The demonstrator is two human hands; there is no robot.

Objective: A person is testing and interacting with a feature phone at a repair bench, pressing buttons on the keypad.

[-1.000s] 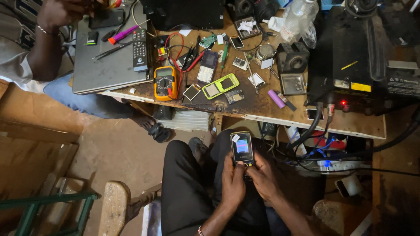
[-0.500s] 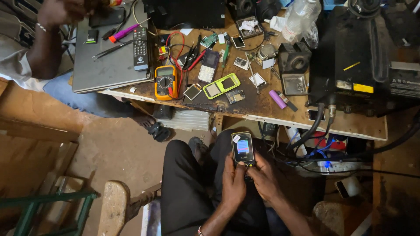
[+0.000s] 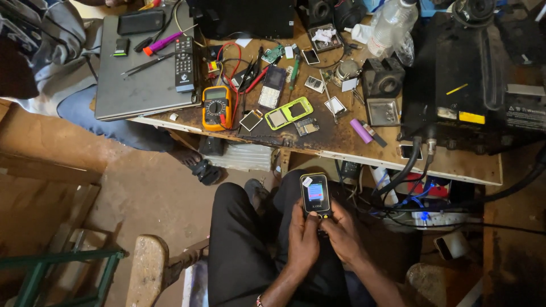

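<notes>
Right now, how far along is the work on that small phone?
Done: the small phone is assembled and its screen is lit. In hand: left hand and right hand hold it over the lap, thumbs at the keypad. Left: a yellow-green phone shell and loose parts lie open on the workbench.

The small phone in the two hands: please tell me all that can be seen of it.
The phone is a small bar handset, black with a yellow edge, seemingly plastic. Its screen is lit, showing pink and blue, and a small white sticker sits at its top left corner. It is held upright over the lap, below the bench edge. The left hand and right hand grip its lower half, hiding the keys.
</notes>
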